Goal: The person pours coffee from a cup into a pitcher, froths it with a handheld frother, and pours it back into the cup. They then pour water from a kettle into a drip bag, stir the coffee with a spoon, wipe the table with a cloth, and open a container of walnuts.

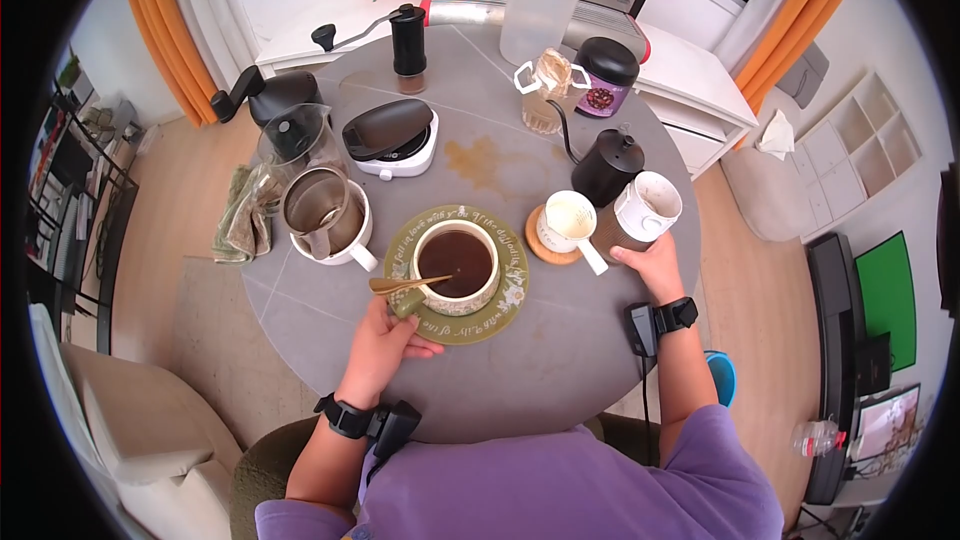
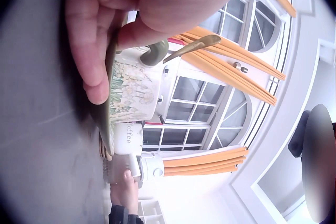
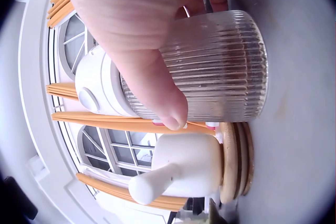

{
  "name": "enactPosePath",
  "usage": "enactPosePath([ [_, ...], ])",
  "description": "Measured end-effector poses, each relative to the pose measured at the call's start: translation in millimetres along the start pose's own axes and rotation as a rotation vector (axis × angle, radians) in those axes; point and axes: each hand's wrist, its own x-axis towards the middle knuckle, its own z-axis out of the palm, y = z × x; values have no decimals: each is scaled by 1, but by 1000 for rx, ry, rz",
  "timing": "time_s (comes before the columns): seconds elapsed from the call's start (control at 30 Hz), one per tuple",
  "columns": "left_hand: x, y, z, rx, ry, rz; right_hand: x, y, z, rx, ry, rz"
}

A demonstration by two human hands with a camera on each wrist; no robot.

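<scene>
My left hand [image 1: 378, 348] pinches the near left rim of a green saucer [image 1: 512, 308], thumb above and fingers beneath. On the saucer stands a floral cup [image 2: 134, 92] of dark brown liquid, with a gold spoon [image 1: 408, 284] leaning across its rim over the green handle. At the right, my right hand [image 1: 655, 268] grips a ribbed clear jar [image 3: 220, 71] with a white top [image 1: 655, 202]; its base is at the tabletop. Beside the jar, a small white cup with a straight handle [image 1: 568, 218] sits on stacked round wooden coasters [image 1: 546, 246].
Behind the jar stands a black gooseneck kettle [image 1: 608, 168]. Left of the saucer are a white mug [image 1: 352, 240] with a metal strainer, a black-lidded white device [image 1: 400, 140] and a cloth [image 1: 243, 220]. A brown stain [image 1: 478, 162] marks the grey table [image 1: 520, 390].
</scene>
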Motion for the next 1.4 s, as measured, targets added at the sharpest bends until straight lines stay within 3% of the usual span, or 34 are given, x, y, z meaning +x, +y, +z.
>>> enactPosePath([
  [0.3,-7,1,-1,24,-1,-4,-4,-5,-22,75,-119,2],
  [0.37,-8,0,-2,23,-11,-22,-9,-16,-35,86,-158,111],
  [0.43,-11,0,-2,22,-13,-31,-8,-8,-51,83,-121,42],
  [0.5,-14,3,-4,21,-19,-39,-3,-8,-66,83,31,110],
  [0.53,-18,5,-7,34,-34,-66,2,-7,-65,-35,147,40],
  [0.57,-21,6,-10,48,-49,-94,7,-10,-62,-34,147,40],
  [0.63,-29,5,-14,72,-24,-88,18,-16,-60,-221,107,105],
  [0.8,-57,25,-42,221,-52,-59,41,1,-54,-333,-72,186],
  [0.87,-69,38,-62,266,75,49,42,2,-52,-416,-93,247],
  [0.93,-72,49,-86,261,288,257,45,13,-50,-435,-25,-38],
  [0.97,-68,52,-98,285,427,385,46,16,-50,-435,-28,-39],
  [1.07,-53,72,-140,383,626,480,54,19,-51,-362,-70,-79],
  [1.13,-30,74,-165,377,666,527,58,17,-50,-287,-112,-106],
  [1.2,-4,67,-202,588,680,628,63,22,-51,-189,-100,-95],
  [1.3,18,76,-206,747,770,552,64,18,-41,53,-63,-16],
  [1.37,33,79,-207,1088,698,672,66,19,-42,164,-74,37],
  [1.4,37,80,-205,1087,703,671,65,16,-39,253,-25,75],
])
